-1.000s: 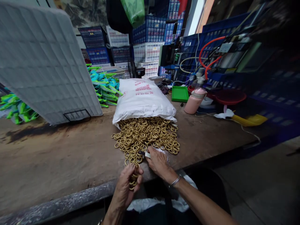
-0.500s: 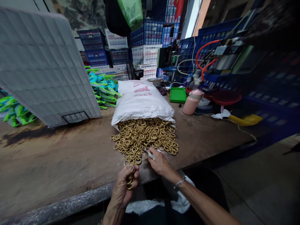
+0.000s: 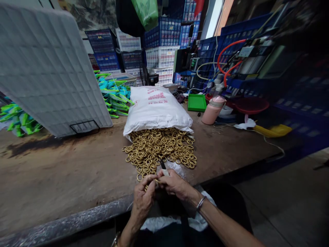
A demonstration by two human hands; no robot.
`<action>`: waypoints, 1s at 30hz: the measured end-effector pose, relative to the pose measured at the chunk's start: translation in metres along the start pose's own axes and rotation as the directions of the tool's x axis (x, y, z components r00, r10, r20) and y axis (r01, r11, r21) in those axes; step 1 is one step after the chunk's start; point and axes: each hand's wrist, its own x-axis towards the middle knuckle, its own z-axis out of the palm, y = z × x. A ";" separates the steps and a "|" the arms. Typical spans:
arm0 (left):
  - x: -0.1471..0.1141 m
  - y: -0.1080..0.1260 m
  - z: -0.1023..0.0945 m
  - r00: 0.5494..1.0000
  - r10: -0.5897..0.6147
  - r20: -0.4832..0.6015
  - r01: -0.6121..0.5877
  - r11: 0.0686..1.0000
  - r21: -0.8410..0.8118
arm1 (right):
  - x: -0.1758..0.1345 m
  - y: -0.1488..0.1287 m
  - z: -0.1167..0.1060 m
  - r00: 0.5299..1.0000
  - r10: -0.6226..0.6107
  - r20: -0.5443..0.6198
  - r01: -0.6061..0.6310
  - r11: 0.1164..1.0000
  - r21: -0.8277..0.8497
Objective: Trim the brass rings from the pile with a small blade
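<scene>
Several brass-coloured rings (image 3: 146, 188) are partly hidden in my left hand (image 3: 143, 196), whose fingers are curled around them. My right hand (image 3: 176, 184) grips a small knife (image 3: 165, 170) with a dark blade and a pale handle, the blade pointing away toward the pile. The fingertips of both hands meet at one ring (image 3: 156, 180); which of them holds it I cannot make out. Just beyond lies a heap of the same rings (image 3: 159, 147), spilling from the open mouth of a white woven sack (image 3: 159, 111) with red print.
To the left a large grey ribbed panel (image 3: 51, 75) leans over the table (image 3: 77, 171), with green and blue plastic pieces (image 3: 115, 96) behind it. On the right are a pink bottle (image 3: 212, 111), a green tray (image 3: 196, 103) and a yellow scoop (image 3: 273, 130). Crates (image 3: 163, 56) stand behind.
My left hand has moved up and right to meet my right hand, and it has turned so its rings show less. My right hand has drawn slightly back from the pile with the knife.
</scene>
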 end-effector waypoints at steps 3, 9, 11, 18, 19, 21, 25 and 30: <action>0.001 0.000 -0.001 0.991 0.132 -0.029 -0.128 0.987 0.101 | 0.001 0.002 0.000 1.000 0.003 -0.014 -0.003 1.000 0.003; 0.000 0.005 0.000 0.950 0.312 -0.018 -0.298 0.922 0.249 | 0.005 0.005 0.001 0.956 -0.270 -0.110 0.219 0.914 -0.342; -0.001 0.007 0.001 0.955 0.297 -0.016 -0.285 0.929 0.235 | 0.007 0.005 0.002 0.938 -0.324 -0.128 0.249 0.880 -0.404; -0.002 0.001 0.001 0.989 -0.078 0.123 0.076 0.997 0.022 | 0.009 0.007 0.004 0.927 -0.343 -0.151 0.236 0.848 -0.474; -0.003 0.000 0.001 0.983 -0.115 0.140 0.117 0.993 -0.003 | 0.009 0.007 0.004 0.928 -0.344 -0.145 0.240 0.846 -0.476; -0.004 0.000 0.002 0.976 -0.145 0.162 0.152 0.988 -0.031 | 0.009 0.008 0.003 0.931 -0.349 -0.106 0.264 0.845 -0.465; -0.005 0.002 0.004 0.979 -0.146 0.139 0.156 0.986 -0.058 | 0.010 0.010 -0.001 0.924 -0.365 -0.115 0.273 0.840 -0.469; -0.003 0.000 0.005 0.989 -0.119 0.087 0.120 0.993 -0.005 | 0.003 0.013 -0.005 0.882 -0.462 -0.092 0.230 0.592 -0.772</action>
